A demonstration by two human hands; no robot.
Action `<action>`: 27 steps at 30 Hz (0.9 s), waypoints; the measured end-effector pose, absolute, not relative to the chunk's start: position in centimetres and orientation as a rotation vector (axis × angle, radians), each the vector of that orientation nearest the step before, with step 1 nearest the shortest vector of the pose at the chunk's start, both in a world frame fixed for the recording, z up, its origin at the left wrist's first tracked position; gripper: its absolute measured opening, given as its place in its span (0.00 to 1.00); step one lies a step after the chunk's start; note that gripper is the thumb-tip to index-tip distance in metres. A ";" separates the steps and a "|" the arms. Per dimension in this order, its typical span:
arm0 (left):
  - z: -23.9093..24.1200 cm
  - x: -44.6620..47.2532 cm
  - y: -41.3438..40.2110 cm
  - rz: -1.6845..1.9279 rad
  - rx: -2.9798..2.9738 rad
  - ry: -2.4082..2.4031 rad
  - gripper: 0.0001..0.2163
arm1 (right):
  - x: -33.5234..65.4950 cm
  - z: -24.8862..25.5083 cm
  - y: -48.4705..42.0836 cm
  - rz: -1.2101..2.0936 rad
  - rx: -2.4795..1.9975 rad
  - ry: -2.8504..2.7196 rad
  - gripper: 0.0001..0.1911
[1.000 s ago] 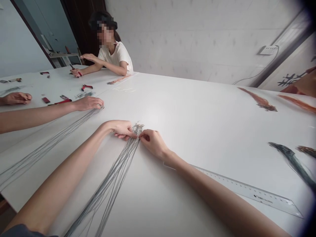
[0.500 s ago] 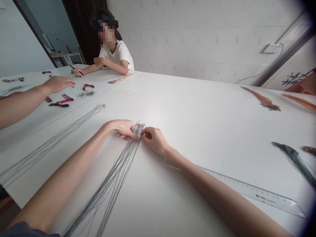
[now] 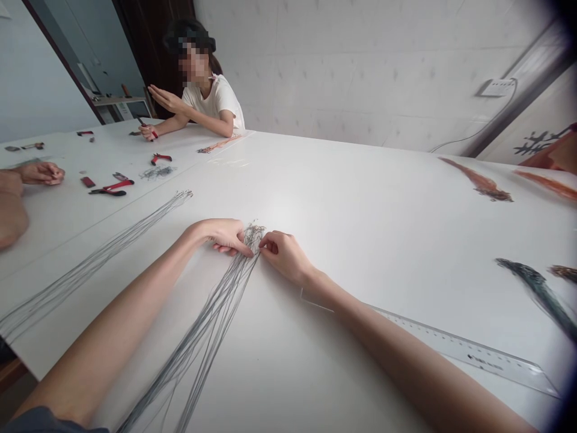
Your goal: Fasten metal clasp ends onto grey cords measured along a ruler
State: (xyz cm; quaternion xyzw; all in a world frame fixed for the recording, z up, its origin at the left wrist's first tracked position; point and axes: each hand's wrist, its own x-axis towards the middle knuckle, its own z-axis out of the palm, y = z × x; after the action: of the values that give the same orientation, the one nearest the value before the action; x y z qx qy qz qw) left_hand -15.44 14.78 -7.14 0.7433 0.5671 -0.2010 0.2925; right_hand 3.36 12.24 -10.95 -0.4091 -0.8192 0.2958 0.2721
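A bundle of thin grey wires [image 3: 192, 337] runs from the near edge of the view up to a tangled, looped end [image 3: 255, 230]. My left hand [image 3: 228, 236] is at the left of that end, fingers curled, its thumb laid across the wires just below the loops. On the other side, my right hand [image 3: 285, 255] has thumb and forefinger pinched together at a strand on the bundle's right edge. The fingertips hide the exact spot they grip. A second grey wire bundle [image 3: 103, 252] lies apart, to the left of my left forearm.
A clear ruler [image 3: 469, 355] lies partly under my right forearm. Red-handled pliers [image 3: 112, 187] and a wire tangle [image 3: 157, 172] lie at left. Copper-coloured bundles [image 3: 478, 179] and a dark green one [image 3: 536, 291] are at right. Two co-workers share the table [image 3: 342, 198].
My right hand has shifted very slightly right; my left hand has stayed put. The co-worker's arm at left has pulled back, and the person across has raised a hand.
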 end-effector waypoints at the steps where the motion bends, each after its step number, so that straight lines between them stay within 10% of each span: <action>1: -7.1 -15.4 14.8 -0.524 1.981 1.510 0.18 | 3.4 -11.0 12.2 0.798 -1.104 -2.205 0.08; 27: -6.9 -15.3 14.7 -0.478 1.944 1.508 0.19 | 3.3 -11.0 12.2 0.734 -1.092 -2.289 0.07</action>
State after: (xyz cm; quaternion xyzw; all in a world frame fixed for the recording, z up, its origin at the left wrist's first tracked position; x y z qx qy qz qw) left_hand -15.32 14.68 -6.85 0.7369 0.5715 -0.1812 0.3122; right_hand 3.29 12.24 -10.99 -0.4008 -0.8399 0.2692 0.2481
